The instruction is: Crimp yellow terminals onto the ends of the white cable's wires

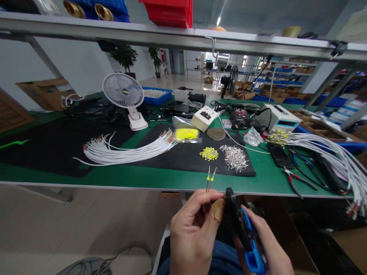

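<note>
The left hand point(192, 225) is closed on a thin pair of wires point(210, 179), pinched between thumb and fingers just off the table's near edge. The wire tips point up, each capped with a small yellow sleeve, and stand over the near edge of the green table point(143, 179). The right hand point(266, 248) is wrapped around the blue handles of a crimping tool point(242, 229), whose dark head sits just beside the left thumb; whether the head touches the wires is hard to tell from this angle.

On the table, a black mat point(186, 156) lies near the middle. On it sit a small heap of yellow sleeves point(209, 154) and, just to the right, a heap of metal terminals point(234, 157). A bundle of white wires point(126, 151) stretches across the mat's left end toward the table's left side. Behind it stands a white fan point(124, 91) on a clip base. A clear bag of yellow parts point(186, 133) lies at the mat's far edge, beside a white control box point(204, 117). Toward the right edge, a second bundle of white wires point(329, 152) trails off the table, with red-handled pliers point(295, 179) near the front right.
</note>
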`<action>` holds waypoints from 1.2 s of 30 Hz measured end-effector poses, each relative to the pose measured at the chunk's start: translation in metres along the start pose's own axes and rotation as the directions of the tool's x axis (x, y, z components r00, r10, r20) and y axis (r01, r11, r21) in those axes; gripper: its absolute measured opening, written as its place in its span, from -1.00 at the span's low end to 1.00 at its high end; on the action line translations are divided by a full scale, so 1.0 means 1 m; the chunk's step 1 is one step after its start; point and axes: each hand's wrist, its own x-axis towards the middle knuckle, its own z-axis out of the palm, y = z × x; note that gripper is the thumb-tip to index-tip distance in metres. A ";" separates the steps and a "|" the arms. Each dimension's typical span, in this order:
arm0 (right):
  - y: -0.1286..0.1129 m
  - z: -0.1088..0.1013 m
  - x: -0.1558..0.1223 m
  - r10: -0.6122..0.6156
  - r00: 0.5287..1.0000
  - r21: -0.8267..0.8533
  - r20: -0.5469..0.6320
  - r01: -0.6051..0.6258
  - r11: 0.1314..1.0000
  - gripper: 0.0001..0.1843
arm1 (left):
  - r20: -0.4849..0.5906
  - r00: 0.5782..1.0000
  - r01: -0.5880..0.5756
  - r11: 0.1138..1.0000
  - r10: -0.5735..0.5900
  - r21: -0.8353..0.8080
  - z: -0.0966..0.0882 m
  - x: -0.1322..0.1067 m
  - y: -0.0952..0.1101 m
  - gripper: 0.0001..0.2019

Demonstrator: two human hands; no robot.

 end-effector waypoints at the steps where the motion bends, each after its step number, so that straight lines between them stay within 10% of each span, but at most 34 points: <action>1: 0.003 -0.006 0.003 -0.082 0.996 -0.039 0.038 0.083 0.996 -0.36 | 0.008 1.000 0.028 0.999 -0.027 -0.028 -0.002 0.000 -0.001 -0.91; 12: 0.014 -0.020 0.012 -0.178 0.977 -0.227 0.118 0.201 0.953 -0.06 | 0.051 0.998 0.028 0.995 -0.023 -0.097 -0.007 -0.004 -0.006 -0.92; 36: 0.009 -0.010 0.027 -0.355 0.935 -0.211 -0.016 0.344 0.915 -0.41 | -0.020 0.982 -0.187 0.981 0.189 0.054 -0.008 -0.005 -0.005 -0.89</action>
